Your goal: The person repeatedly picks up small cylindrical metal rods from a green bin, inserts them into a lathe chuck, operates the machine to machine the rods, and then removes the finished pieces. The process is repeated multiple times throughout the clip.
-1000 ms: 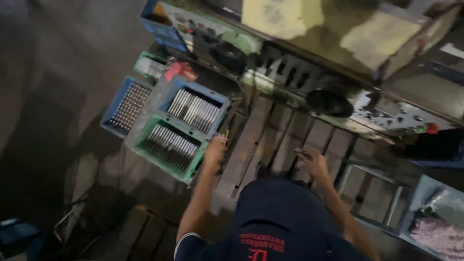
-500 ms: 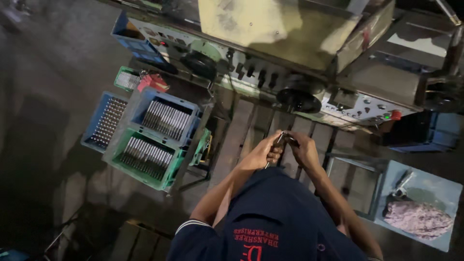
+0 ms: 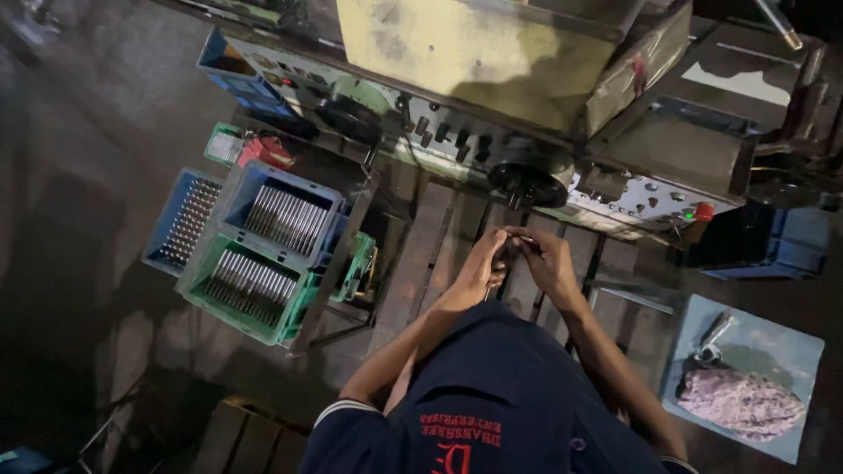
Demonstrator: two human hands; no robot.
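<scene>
Whatever sits between the two hands is too small and dark to name; only a thin metal piece [image 3: 507, 248] shows at their meeting point. The left hand [image 3: 486, 263] curls closed around it, the right hand [image 3: 546, 259] pinches it from two o'clock, fingers nearly shut. At nine o'clock stand a green crate [image 3: 250, 285] and a blue crate [image 3: 283, 218] of metal rods; at twelve, the machine's black handwheel [image 3: 529, 178].

Left hand [image 3: 481, 263] and right hand [image 3: 549, 261] meet over the wooden pallet [image 3: 430, 254], pinching a small metal piece [image 3: 509, 248]; green crate [image 3: 246, 285] of rods sits left.
</scene>
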